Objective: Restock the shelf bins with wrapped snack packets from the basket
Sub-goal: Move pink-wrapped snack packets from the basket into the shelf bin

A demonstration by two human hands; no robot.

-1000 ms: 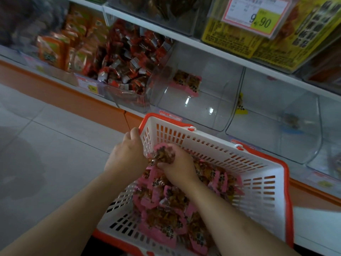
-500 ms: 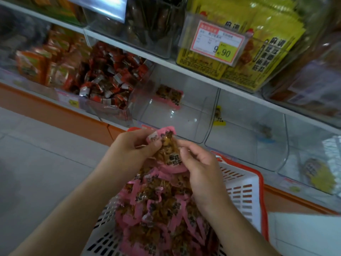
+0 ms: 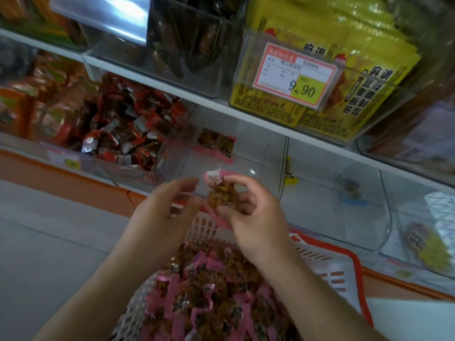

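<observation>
Two hands: both of yours are raised over the basket (image 3: 327, 267), in front of the lower shelf.
Right hand (image 3: 256, 217): your fingers (image 3: 236, 179) are clamped on one pink-edged snack packet (image 3: 221, 193), thumb below it and fingertips on its top edge.
Left hand (image 3: 162, 212): your fingers are apart and loosely curled, just beside the packet; you cannot tell from this view whether they touch it.
Held packet: it sits upright between your hands, its brown filling showing through the clear wrap, just in front of the clear bin (image 3: 221, 153).
Basket: white plastic with an orange rim, below your wrists, heaped with more pink packets (image 3: 211, 299) of the same kind.
Clear bin: it sits on the lower shelf right behind your hands, with two pink packets (image 3: 218, 143) lying at its back.
Bin to the left: full of red and silver wrapped snacks (image 3: 123, 129).
Bins to the right: one holds a yellow-edged packet (image 3: 289, 172) against its left wall; the next holds a blue-edged packet (image 3: 352, 190); the far one holds a blurred yellow packet (image 3: 428, 244).
Upper shelf: yellow snack bags (image 3: 364, 77) stand in a clear bin, with a price tag (image 3: 298, 75) reading 9.90 clipped to its front.
Floor (image 3: 49, 242): pale tiles lie to your left, beside the orange base of the shelf unit.
</observation>
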